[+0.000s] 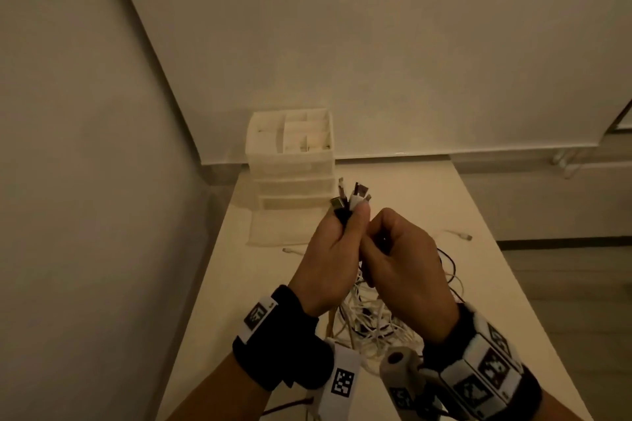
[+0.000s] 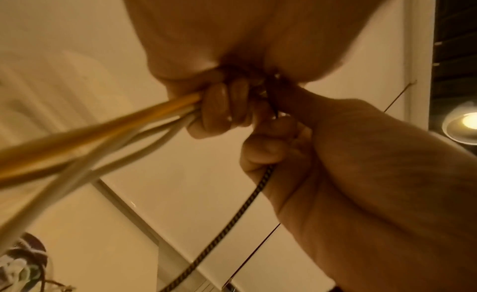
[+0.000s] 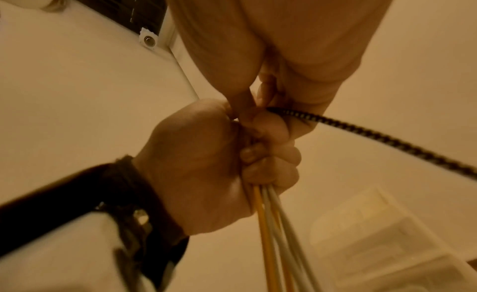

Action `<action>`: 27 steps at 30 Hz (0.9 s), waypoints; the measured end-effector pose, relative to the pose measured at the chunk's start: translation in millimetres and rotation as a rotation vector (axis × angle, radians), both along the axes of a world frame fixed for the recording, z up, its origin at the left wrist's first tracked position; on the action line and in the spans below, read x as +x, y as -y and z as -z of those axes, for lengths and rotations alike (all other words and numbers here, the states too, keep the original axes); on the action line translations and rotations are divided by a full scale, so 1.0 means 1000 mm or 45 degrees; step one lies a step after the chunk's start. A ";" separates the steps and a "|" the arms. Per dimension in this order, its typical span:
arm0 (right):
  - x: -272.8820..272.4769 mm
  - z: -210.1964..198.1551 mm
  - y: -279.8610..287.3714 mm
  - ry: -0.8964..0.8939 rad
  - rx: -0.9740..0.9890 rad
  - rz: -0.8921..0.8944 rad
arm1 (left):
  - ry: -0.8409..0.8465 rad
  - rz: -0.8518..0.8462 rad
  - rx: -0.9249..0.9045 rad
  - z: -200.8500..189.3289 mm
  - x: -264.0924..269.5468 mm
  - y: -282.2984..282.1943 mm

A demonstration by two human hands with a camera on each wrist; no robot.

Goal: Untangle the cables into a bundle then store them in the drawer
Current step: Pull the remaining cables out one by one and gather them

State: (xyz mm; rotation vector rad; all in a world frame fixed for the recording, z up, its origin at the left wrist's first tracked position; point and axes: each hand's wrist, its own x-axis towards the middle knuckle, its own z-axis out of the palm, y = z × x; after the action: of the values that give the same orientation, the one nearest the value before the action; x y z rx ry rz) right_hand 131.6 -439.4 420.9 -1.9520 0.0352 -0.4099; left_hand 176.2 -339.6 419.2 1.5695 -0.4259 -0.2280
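black wristbands (image 1: 273, 349), white square-coded tags (image 1: 342, 383), bare forearms

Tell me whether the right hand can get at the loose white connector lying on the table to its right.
Probably not yet: the right hand is gripping the black braided cable. The table between it and the white connector looks bare, so once it lets go the way seems free.

White, yellow, black-braided cables (image 1: 367, 318) bunched upright, plug ends (image 1: 352, 196) fanned on top, rest tangled on table. Drawer unit (image 1: 290, 164) behind, drawers closed.
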 end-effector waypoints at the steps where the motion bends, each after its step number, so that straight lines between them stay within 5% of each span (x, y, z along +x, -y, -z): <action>1: -0.002 0.002 0.003 -0.003 0.015 -0.003 | -0.007 -0.001 -0.002 0.001 -0.001 0.002; 14: -0.011 0.076 0.071 -0.273 -0.143 -0.392 | -0.244 -0.327 -0.765 -0.023 0.061 -0.053; 17: -0.008 0.078 0.092 -0.323 -0.177 -0.343 | -0.146 -0.293 -0.642 -0.032 0.065 -0.068; 22: 0.008 0.040 0.086 -0.240 0.075 -0.169 | 0.213 -0.089 0.098 -0.016 0.037 -0.029; 27: 0.022 0.011 0.069 -0.194 0.519 -0.251 | 0.282 0.111 0.269 0.003 0.026 0.016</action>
State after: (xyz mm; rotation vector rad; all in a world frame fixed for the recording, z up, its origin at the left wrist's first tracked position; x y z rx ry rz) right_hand 153.8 -507.9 409.7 -1.5620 0.0220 -0.1103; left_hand 202.2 -355.5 416.7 1.7938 -0.6612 -0.1705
